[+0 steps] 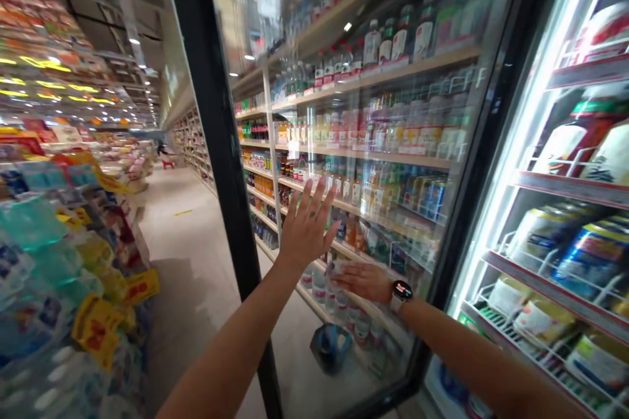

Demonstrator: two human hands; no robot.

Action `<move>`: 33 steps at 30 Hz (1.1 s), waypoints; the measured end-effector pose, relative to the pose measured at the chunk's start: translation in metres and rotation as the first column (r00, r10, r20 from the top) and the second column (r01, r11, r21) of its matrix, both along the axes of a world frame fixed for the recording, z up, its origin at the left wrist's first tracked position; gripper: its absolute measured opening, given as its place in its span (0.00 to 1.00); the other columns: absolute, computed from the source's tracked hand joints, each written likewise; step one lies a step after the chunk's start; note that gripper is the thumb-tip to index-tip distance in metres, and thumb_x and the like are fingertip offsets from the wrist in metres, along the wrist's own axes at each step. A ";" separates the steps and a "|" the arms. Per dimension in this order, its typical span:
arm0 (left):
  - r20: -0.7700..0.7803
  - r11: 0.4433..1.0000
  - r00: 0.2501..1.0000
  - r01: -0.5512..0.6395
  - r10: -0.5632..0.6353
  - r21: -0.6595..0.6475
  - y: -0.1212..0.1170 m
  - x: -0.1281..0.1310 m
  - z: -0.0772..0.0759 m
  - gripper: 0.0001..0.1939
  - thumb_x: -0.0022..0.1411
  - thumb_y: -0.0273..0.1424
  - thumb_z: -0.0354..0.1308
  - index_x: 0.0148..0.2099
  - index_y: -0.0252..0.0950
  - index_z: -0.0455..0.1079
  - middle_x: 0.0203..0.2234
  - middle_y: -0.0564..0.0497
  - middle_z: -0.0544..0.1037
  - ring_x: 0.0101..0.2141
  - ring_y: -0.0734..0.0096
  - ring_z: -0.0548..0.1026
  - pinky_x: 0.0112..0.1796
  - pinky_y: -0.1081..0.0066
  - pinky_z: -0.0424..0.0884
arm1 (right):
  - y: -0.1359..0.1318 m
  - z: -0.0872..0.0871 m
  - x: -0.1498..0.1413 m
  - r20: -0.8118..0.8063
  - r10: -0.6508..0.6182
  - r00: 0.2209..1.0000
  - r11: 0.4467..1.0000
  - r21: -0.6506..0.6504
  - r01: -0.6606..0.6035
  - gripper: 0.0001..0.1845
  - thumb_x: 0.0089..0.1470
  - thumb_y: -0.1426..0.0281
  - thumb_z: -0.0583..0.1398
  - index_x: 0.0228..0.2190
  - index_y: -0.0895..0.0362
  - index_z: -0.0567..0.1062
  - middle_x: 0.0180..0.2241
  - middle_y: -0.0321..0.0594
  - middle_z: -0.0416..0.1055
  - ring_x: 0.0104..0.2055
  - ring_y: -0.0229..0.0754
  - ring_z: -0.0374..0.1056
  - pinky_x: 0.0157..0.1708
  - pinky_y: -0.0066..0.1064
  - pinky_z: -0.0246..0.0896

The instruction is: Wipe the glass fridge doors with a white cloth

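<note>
A glass cooler door [216,111] with a black frame stands swung outward in front of me. My left hand [305,226] is raised with its fingers spread, palm against or just before the pane. Lower and to the right, my right hand [362,280] lies nearly flat against the glass, a watch [401,289] on its wrist. A pale, crumpled cloth or tissue [336,267] shows at its fingertips, partly hidden by the fingers. Whether the left palm touches the glass, I cannot tell.
Through the pane, shelves of bottles [339,127] are visible, and a dark blue container [331,346] sits low on the floor. At right, the lit cooler holds cans [597,252] on wire racks. Wrapped packs [34,222] are piled left of the aisle floor [184,242].
</note>
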State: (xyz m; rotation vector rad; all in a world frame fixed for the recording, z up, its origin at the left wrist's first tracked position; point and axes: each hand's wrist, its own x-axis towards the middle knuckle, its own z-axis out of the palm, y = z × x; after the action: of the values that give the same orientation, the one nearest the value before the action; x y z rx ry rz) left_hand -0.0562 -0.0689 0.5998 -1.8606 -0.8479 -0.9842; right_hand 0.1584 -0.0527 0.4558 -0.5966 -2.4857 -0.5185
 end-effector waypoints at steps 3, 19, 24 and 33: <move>0.012 0.999 0.999 0.037 -0.037 0.012 0.010 -0.004 0.001 0.36 0.68 0.40 0.49 0.72 0.37 0.41 0.69 0.44 0.49 0.69 0.57 0.43 0.66 0.54 0.43 | 0.017 0.053 -0.001 -0.027 0.004 1.000 0.985 0.170 0.001 0.21 0.66 0.73 0.51 0.56 0.47 0.71 0.53 0.33 0.74 0.59 0.37 0.66 0.60 0.33 0.63; 0.172 0.993 0.980 -0.113 0.104 0.045 0.043 -0.041 -0.103 0.36 0.70 0.40 0.45 0.71 0.28 0.40 0.67 0.38 0.53 0.69 0.56 0.42 0.65 0.56 0.45 | 0.044 0.038 -0.065 -0.082 -0.005 0.997 0.867 0.496 0.045 0.22 0.64 0.77 0.49 0.56 0.58 0.70 0.55 0.41 0.72 0.62 0.39 0.63 0.61 0.34 0.61; 0.136 0.992 0.986 -0.107 0.097 0.061 0.058 -0.049 -0.113 0.37 0.69 0.42 0.44 0.71 0.28 0.40 0.67 0.38 0.52 0.69 0.55 0.41 0.65 0.56 0.46 | 0.041 0.016 -0.050 0.073 0.079 0.994 0.858 0.503 -0.105 0.18 0.66 0.74 0.50 0.52 0.53 0.74 0.54 0.34 0.74 0.60 0.32 0.64 0.61 0.25 0.58; 0.136 0.994 0.988 -0.085 0.075 0.069 0.066 -0.049 -0.113 0.38 0.69 0.43 0.44 0.71 0.25 0.38 0.67 0.35 0.52 0.69 0.55 0.42 0.65 0.56 0.45 | 0.063 0.185 -0.066 -0.163 0.005 0.987 0.862 0.500 0.078 0.27 0.65 0.80 0.46 0.62 0.56 0.61 0.65 0.41 0.59 0.71 0.38 0.38 0.68 0.43 0.48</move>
State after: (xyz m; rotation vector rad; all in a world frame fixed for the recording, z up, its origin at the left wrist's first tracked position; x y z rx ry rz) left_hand -0.1055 -0.0028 0.4866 -1.7000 -0.9449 -1.0844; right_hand 0.0926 0.0106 0.6413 -0.4493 -2.0646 -1.0526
